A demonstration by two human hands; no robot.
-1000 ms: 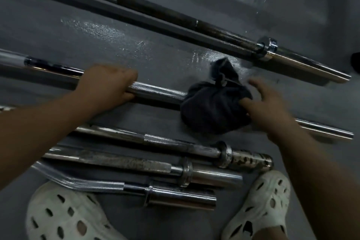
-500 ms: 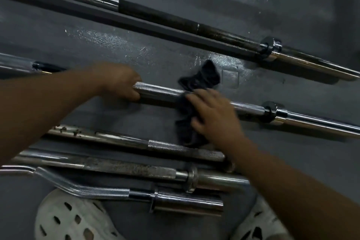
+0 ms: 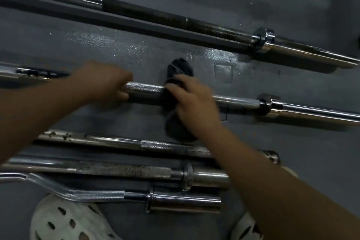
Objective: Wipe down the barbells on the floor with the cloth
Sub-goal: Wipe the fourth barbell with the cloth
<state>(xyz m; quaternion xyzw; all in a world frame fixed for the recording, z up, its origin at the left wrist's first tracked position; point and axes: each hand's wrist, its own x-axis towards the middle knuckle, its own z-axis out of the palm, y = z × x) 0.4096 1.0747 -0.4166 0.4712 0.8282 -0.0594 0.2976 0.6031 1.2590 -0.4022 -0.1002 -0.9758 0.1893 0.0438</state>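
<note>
Several chrome barbells lie side by side on the dark grey floor. My left hand (image 3: 109,84) grips the knurled shaft of the middle barbell (image 3: 239,102). Just to its right, my right hand (image 3: 192,101) holds a dark cloth (image 3: 178,128) wrapped over the same shaft, fingers curled over the bar. One end of the cloth sticks out beyond the bar, the other hangs on the near side. The bar's collar and sleeve lie bare to the right.
A long bar with a dark grip (image 3: 155,14) lies farther away. Nearer me are two straight bars (image 3: 126,143) (image 3: 124,170) and a curl bar (image 3: 93,194). My white perforated clogs (image 3: 64,222) stand at the bottom edge.
My right hand has slid the cloth left along the middle bar, from the collar end toward my left hand. The left hand has kept its grip. The view shifted left.
</note>
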